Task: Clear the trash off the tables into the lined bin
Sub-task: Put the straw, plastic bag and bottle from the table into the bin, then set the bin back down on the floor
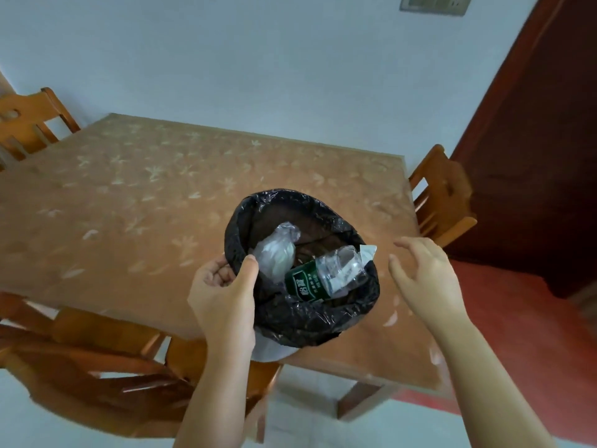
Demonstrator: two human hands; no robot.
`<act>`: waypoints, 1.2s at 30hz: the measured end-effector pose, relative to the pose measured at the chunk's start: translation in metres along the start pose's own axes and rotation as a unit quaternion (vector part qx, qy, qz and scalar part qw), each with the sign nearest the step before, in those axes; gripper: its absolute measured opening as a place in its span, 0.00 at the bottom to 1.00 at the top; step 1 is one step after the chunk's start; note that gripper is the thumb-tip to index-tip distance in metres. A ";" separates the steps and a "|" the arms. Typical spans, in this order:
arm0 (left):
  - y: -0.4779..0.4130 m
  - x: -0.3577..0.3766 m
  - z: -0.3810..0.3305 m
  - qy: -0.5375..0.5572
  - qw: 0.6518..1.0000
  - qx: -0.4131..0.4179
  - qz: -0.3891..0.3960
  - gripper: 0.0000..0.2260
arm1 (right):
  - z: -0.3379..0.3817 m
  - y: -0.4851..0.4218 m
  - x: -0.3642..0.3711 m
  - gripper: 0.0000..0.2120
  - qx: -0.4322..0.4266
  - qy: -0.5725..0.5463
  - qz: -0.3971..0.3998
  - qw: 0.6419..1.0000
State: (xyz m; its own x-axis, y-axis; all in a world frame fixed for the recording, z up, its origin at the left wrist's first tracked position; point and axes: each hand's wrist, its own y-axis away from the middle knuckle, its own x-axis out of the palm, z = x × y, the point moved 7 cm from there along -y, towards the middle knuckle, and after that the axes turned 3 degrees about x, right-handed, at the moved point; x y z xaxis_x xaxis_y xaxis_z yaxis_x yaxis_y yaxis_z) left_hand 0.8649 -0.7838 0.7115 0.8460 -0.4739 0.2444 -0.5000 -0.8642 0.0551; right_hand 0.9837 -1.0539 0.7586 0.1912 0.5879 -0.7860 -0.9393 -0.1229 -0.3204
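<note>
A white bin (271, 350) lined with a black plastic bag (303, 321) is held above the near edge of the table (129, 195). My left hand (223, 295) grips the bin's left rim, thumb inside the liner. Inside lie a crushed clear bottle with a green label (319, 279), a crumpled clear plastic wrapper (277, 250) and a white scrap (368, 252) at the right rim. My right hand (423, 273) hovers just right of the bin, fingers spread, holding nothing.
The table wears a tan leaf-patterned cloth. Wooden chairs stand at far left (29, 121), at right (442, 198) and tucked under the near left side (97, 360). A dark red door (533, 140) is at right, beside a pale wall.
</note>
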 end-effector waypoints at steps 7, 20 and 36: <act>0.097 0.013 0.000 -0.008 0.999 0.005 0.047 0.08 | -0.052 0.063 -0.065 0.12 0.026 -0.001 -0.046 0.999; 0.259 -0.078 0.012 -0.064 0.996 -0.030 0.061 0.09 | -0.078 0.212 -0.107 0.12 0.014 -0.019 0.026 0.999; 0.273 -0.369 0.026 -0.141 0.983 -0.098 0.061 0.07 | 0.054 0.456 -0.017 0.10 0.024 -0.017 0.057 0.998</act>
State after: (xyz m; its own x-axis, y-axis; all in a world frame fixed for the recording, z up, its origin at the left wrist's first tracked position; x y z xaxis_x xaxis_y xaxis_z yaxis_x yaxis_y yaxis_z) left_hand 0.4214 -0.8497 0.6113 0.7811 -0.6242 -0.0154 -0.6042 -0.7619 0.2334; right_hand 0.5368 -1.0769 0.6549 0.0738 0.5991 -0.7973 -0.9673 -0.1516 -0.2034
